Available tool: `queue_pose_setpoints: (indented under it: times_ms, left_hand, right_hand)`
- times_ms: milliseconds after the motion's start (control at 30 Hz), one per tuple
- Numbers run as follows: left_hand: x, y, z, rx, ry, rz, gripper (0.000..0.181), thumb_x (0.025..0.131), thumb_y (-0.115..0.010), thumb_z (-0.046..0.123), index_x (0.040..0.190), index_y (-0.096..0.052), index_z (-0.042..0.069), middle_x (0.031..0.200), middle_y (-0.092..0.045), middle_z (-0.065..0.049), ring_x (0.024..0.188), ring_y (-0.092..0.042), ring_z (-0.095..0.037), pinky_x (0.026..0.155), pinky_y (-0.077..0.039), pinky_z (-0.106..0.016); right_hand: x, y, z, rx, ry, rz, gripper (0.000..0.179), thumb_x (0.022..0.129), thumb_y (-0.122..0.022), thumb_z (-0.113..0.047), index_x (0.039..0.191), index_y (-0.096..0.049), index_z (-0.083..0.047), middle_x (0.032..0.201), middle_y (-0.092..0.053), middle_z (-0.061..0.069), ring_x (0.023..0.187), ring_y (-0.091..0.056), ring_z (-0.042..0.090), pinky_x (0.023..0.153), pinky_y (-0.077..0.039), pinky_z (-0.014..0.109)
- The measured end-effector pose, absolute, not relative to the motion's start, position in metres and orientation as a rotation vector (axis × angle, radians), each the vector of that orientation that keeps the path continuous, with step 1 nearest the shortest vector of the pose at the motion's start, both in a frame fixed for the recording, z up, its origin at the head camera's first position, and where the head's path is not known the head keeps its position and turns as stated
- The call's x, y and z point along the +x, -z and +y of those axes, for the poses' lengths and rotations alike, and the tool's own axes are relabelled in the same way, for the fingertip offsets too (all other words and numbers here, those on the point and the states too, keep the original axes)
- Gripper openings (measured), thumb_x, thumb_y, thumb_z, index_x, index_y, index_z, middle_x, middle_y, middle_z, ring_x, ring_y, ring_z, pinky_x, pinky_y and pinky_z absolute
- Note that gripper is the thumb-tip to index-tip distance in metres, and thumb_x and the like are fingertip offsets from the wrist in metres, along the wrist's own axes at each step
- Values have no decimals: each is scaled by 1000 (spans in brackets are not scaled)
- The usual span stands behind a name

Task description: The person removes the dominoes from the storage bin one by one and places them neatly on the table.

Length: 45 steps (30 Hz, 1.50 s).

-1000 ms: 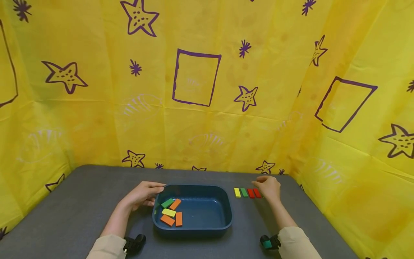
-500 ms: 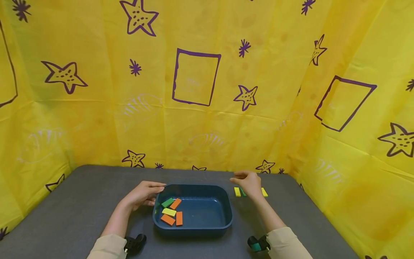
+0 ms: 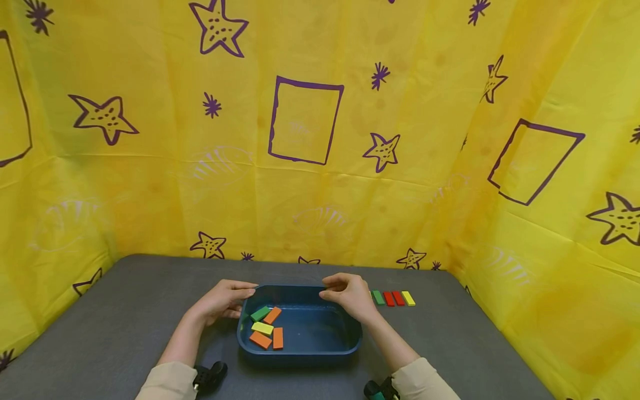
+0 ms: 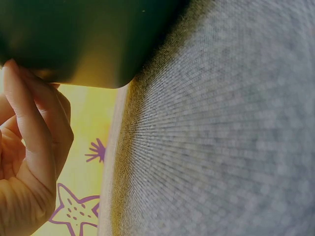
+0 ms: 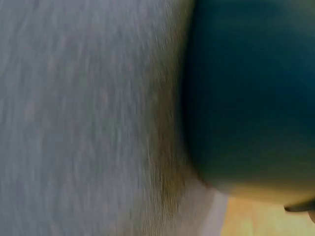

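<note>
The right hand [image 3: 347,297] has its fingertips close together at the far rim of the box [image 3: 305,359]; if it comes too low, it could knock this rim. I cannot tell whether these fingertips pinch a block; if they do, it could drop outside, on the table [image 3: 450,333], when released short of the rim. The left hand [image 3: 222,300] grips the far left corner of the box, fingers bent against the wall; an uneven pull could slide the box and shift the five blocks [image 3: 262,328] lying loose in its left part. The right forearm [image 3: 395,343] slants up from the lower right, wrist just beside the row [image 3: 389,299] of blocks, so a wide swing could perhaps disturb their order.
</note>
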<state>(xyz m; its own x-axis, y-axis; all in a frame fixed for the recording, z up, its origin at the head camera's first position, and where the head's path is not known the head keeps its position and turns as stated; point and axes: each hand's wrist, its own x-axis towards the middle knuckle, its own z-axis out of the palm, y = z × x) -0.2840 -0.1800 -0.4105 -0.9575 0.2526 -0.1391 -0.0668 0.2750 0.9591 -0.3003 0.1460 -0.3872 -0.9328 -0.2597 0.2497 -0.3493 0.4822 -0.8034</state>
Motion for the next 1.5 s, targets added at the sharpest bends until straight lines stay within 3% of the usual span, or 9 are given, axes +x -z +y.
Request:
queue_pose_setpoints:
  times_ms: [233, 433, 1067, 1500]
  left_hand:
    - [-284, 410, -179, 174, -1743, 2282, 53, 100, -58, 27, 143, -49, -3, 97, -73, -3, 58, -59, -7, 60, -56, -21]
    - [-284, 411, -178, 178, -1749, 2277, 55, 98, -60, 29, 142, -50, -3, 98, -74, -4, 60, -61, -7, 60, -56, -22]
    - [-286, 411, -180, 190, -1737, 2279, 54, 100, -58, 28, 143, -49, -3, 95, -71, -1, 63, -63, -8, 62, -57, -22]
    - [-284, 409, -180, 188, -1731, 2289, 53, 100, -57, 28, 142, -49, -3, 95, -71, -2, 61, -61, -7, 62, -57, -22]
  right_hand:
    - [-296, 394, 126, 684, -1624, -2670, 36, 83, -80, -22, 114, -73, -5, 113, -74, 16, 92, -73, 17, 79, -60, 29]
    - [-289, 399, 109, 790, -1749, -2737, 42, 81, -81, -14, 118, -70, 2, 116, -70, 23, 93, -71, 16, 81, -60, 30]
    - [-277, 409, 76, 869, -1750, -2984, 34, 74, -81, 4, 107, -74, -3, 110, -74, 14, 92, -69, 22, 81, -59, 30]
    - [-274, 411, 74, 969, -1405, -3082, 42, 72, -85, -2, 111, -69, -4, 111, -70, 7, 83, -62, 9, 75, -54, 22]
